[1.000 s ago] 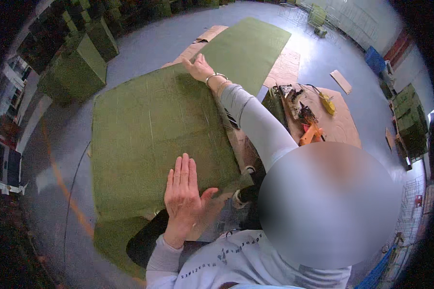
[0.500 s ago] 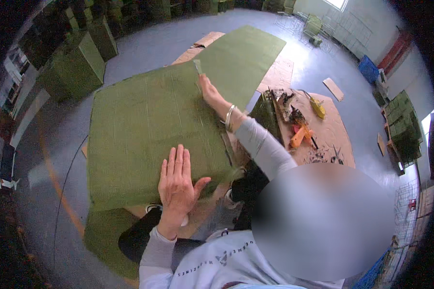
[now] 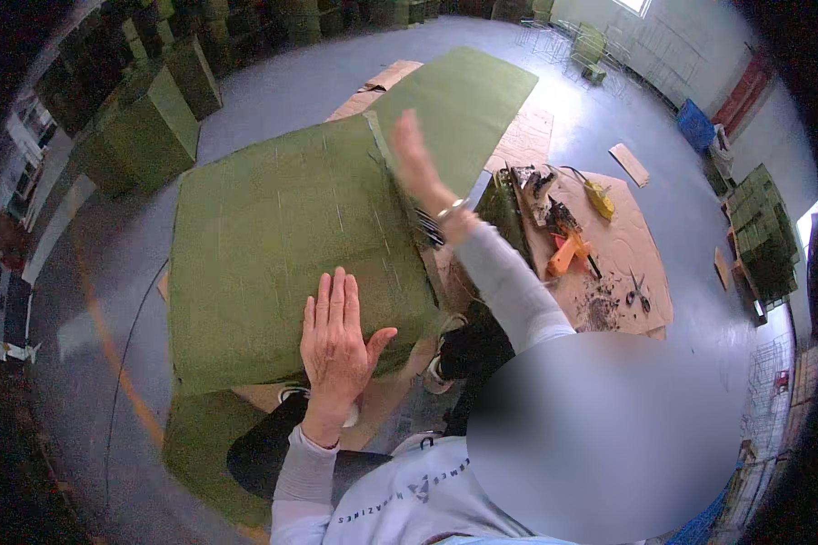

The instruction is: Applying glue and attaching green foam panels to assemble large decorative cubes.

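A large olive-green covered panel (image 3: 273, 245) lies in front of me, with pale creases across its top. My left hand (image 3: 336, 341) rests flat on its near part, fingers stretched out and thumb apart. Over the panel's right edge is my right hand (image 3: 413, 159), blurred by motion, its fingers stretched out and nothing visible in it. A pale narrow strip (image 3: 378, 134) runs along that edge, just left of the right hand. Beyond it spreads a lighter green sheet (image 3: 468, 100). Another green piece (image 3: 214, 445) hangs below the panel's near left edge.
On the right, cardboard (image 3: 632, 245) holds an orange glue gun (image 3: 568, 252), a yellow tool (image 3: 598, 198), scissors (image 3: 639, 291) and dark scraps. Green boxes (image 3: 145, 132) stand at far left; more green pieces (image 3: 762, 232) are stacked at right. A dark cable (image 3: 118, 381) crosses the floor.
My right hand has moved right, away from the pale strip at the panel's edge, and its fingers have straightened. My left hand stays flat in place.
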Available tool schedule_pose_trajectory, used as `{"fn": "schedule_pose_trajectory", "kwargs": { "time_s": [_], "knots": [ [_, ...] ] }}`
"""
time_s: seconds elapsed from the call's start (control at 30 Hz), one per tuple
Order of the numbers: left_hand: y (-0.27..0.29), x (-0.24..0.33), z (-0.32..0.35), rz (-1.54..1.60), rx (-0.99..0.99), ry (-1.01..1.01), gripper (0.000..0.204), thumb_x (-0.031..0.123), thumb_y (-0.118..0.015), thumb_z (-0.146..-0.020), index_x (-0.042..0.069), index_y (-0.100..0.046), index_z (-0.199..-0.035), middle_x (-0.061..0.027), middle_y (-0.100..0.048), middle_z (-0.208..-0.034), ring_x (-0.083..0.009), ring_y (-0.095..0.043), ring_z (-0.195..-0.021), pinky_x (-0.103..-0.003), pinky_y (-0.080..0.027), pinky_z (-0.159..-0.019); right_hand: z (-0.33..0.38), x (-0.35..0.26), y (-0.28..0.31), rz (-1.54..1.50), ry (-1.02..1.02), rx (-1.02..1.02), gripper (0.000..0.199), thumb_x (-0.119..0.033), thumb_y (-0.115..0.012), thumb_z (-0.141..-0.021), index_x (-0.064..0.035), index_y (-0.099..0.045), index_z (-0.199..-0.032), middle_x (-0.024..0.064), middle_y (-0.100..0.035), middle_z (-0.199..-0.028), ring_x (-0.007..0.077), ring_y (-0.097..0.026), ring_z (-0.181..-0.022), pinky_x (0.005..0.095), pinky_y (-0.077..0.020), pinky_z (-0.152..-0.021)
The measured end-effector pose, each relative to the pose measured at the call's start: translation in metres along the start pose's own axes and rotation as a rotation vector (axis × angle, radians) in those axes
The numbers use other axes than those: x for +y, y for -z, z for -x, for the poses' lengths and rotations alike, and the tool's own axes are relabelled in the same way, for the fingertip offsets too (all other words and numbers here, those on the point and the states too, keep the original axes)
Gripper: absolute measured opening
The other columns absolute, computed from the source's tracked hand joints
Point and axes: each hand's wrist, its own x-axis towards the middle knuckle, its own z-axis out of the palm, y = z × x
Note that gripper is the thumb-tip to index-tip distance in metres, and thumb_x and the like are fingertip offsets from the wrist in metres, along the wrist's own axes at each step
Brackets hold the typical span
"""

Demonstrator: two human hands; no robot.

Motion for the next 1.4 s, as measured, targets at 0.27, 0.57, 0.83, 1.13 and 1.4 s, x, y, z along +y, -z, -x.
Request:
{"fn": "schedule_pose_trajectory", "kwargs": {
  "time_s": [0.27, 0.57, 0.83, 1.13, 1.4],
  "knots": [
    [0.004, -0.014, 0.019, -0.042, 0.041, 0.107, 0.082, 0.064, -0.019, -0.083, -0.001, -0.033, -0.131, -0.0139, -0.032, -0.137, -0.0301, -0.030, -0.127, -0.044, -0.026, -0.102, 0.071, -0.034, 0.065, -0.038, -0.525, 0.091, 0.048, -0.036, -0.036, -0.093, 0.0050, -0.044, -0.118, 0.0191, -0.051, -0.114, 0.0261, -0.051, -0.105, 0.0378, -0.0409, -0.089],
    [-0.001, -0.004, 0.001, -0.109, -0.064, 0.067, 0.073, 0.057, -0.027, -0.086, -0.001, -0.034, -0.130, -0.0142, -0.030, -0.138, -0.0300, -0.028, -0.128, -0.044, -0.025, -0.103, 0.217, -0.015, 0.315, 1.787, -0.230, 0.697, 0.074, -0.062, -0.055, -0.070, 0.0102, -0.058, -0.086, 0.0231, -0.061, -0.076, 0.0346, -0.060, -0.076, 0.0422, -0.0470, -0.067],
    [-0.012, 0.034, -0.009, -0.043, 0.032, -0.029, 0.070, 0.052, -0.040, -0.084, -0.004, -0.038, -0.127, -0.0168, -0.035, -0.135, -0.0305, -0.033, -0.125, -0.044, -0.030, -0.100, 0.219, 0.003, 0.405, 0.791, -0.564, 0.772, 0.043, -0.025, -0.068, -0.061, 0.0020, -0.058, -0.092, 0.0080, -0.059, -0.073, 0.0204, -0.057, -0.061, 0.0311, -0.0445, -0.055],
    [-0.014, 0.023, -0.001, -0.031, 0.047, 0.000, 0.068, 0.050, -0.042, -0.084, -0.004, -0.040, -0.125, -0.0174, -0.037, -0.134, -0.0311, -0.037, -0.123, -0.044, -0.033, -0.097, 0.156, -0.103, 0.146, 0.695, 0.162, 0.131, 0.039, -0.018, -0.067, -0.067, -0.0006, -0.054, -0.099, 0.0155, -0.061, -0.082, 0.0265, -0.060, -0.079, 0.0346, -0.0460, -0.070],
    [-0.009, 0.024, -0.004, 0.003, 0.039, 0.001, 0.068, 0.049, -0.046, -0.082, -0.004, -0.041, -0.124, -0.0169, -0.038, -0.133, -0.0300, -0.038, -0.122, -0.043, -0.033, -0.098, -0.008, -0.076, 0.094, 1.056, 0.055, 0.162, 0.044, -0.028, -0.067, -0.062, 0.0014, -0.057, -0.093, 0.0225, -0.061, -0.084, 0.0364, -0.059, -0.082, 0.0392, -0.0462, -0.073]
  ]
}}
